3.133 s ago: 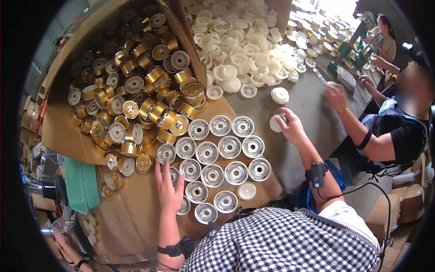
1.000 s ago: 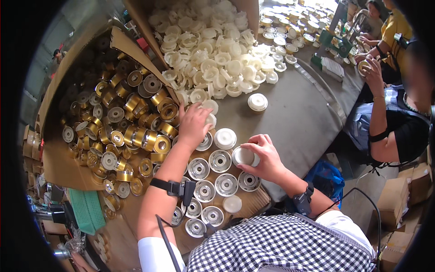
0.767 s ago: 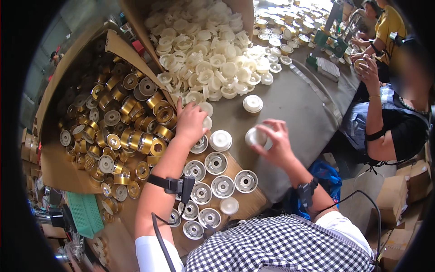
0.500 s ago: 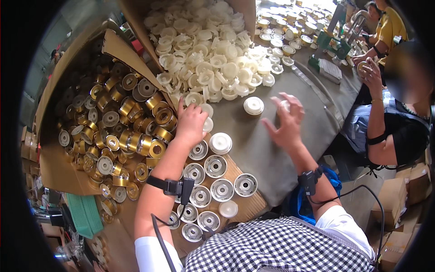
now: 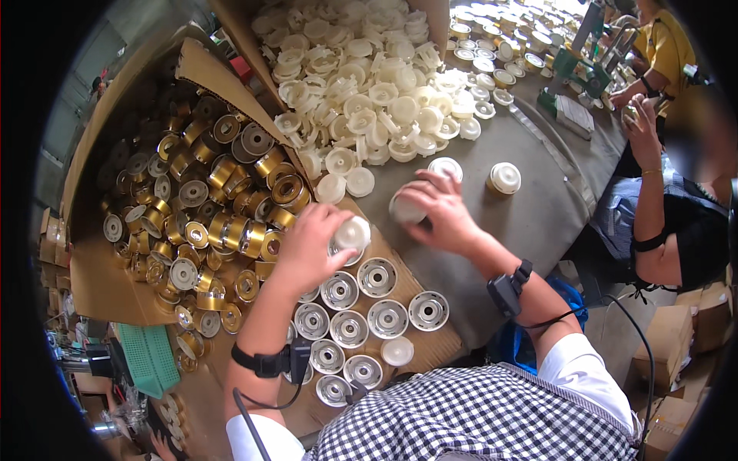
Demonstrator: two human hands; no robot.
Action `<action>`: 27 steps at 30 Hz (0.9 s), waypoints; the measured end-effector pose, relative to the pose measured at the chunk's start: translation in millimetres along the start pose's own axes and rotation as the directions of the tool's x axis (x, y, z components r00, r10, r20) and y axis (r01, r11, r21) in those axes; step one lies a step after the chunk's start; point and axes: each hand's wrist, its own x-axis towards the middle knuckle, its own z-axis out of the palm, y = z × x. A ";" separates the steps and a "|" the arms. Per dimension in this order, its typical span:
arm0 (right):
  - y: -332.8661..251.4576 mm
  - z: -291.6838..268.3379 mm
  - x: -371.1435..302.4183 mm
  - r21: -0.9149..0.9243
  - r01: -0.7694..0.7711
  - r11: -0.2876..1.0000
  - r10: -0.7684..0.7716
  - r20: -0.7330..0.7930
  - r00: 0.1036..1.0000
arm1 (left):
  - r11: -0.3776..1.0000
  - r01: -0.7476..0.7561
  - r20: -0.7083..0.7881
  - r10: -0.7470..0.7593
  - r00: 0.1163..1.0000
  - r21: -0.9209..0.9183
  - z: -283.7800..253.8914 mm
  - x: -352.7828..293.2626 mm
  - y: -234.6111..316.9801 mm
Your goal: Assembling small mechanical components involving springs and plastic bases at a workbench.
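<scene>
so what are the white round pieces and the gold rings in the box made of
The white round pieces look like moulded plastic: matte, opaque, uniform off-white, with no glints. The one in the right hand looks the same. The gold rings in the cardboard box look like metal, or perhaps metallised plastic: shiny gold walls with bright reflections.

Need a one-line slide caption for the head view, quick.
Left hand presses a white plastic insert onto a silver cap; right hand holds another white insert.
</scene>
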 end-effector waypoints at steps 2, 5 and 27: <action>30.2 -4.8 0.3 -0.090 -0.065 0.994 0.059 -0.074 0.996 | 0.998 0.064 0.034 -0.064 0.997 -0.006 6.7 -17.1 -0.2; 72.9 -18.5 0.9 -0.193 -0.176 0.965 0.138 -0.191 0.972 | 0.995 0.092 -0.004 -0.092 0.996 0.026 16.8 -28.8 -3.4; -51.0 5.4 29.2 0.468 -0.234 0.852 0.247 0.035 0.968 | 0.978 0.188 -0.032 -0.186 0.982 0.094 47.1 -2.5 4.8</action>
